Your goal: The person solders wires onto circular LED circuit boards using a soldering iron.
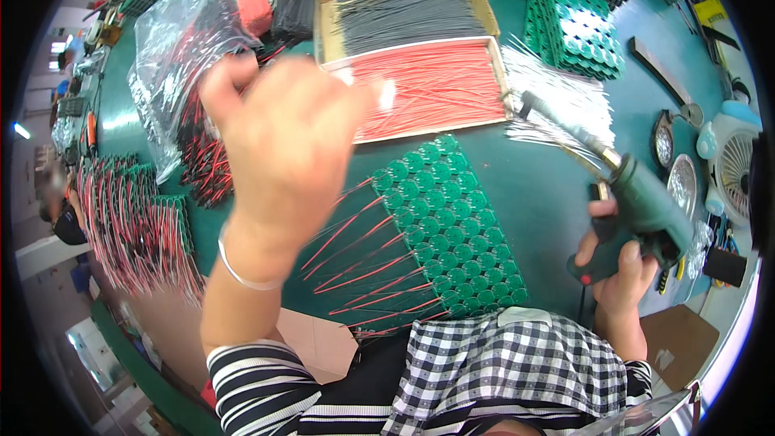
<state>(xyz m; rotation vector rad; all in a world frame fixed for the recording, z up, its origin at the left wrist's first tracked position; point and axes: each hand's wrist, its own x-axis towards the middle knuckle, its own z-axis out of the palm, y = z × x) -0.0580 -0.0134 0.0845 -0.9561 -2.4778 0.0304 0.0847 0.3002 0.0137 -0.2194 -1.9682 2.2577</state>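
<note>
My left hand (282, 129) is raised near the left end of a cardboard box of red wires (436, 85). Motion smears it, and its fingertips are too blurred to tell whether they hold anything. On the right, my right hand (622, 270) grips the handle of a dark green soldering gun (650, 198), its metal tip pointing up and left toward white wires (557, 101). Between my arms a panel of round green circuit boards (452, 226) lies on the table. Pairs of red and black wires (371, 282) stick out from its left edge.
Dark grey wires (408, 12) fill the box's far half. Plastic-bagged wires (190, 48) and wired boards (133, 218) lie left. Stacked green panels (573, 28) stand at the back right; a small fan (731, 165) and metal dishes (682, 178) sit at the right edge.
</note>
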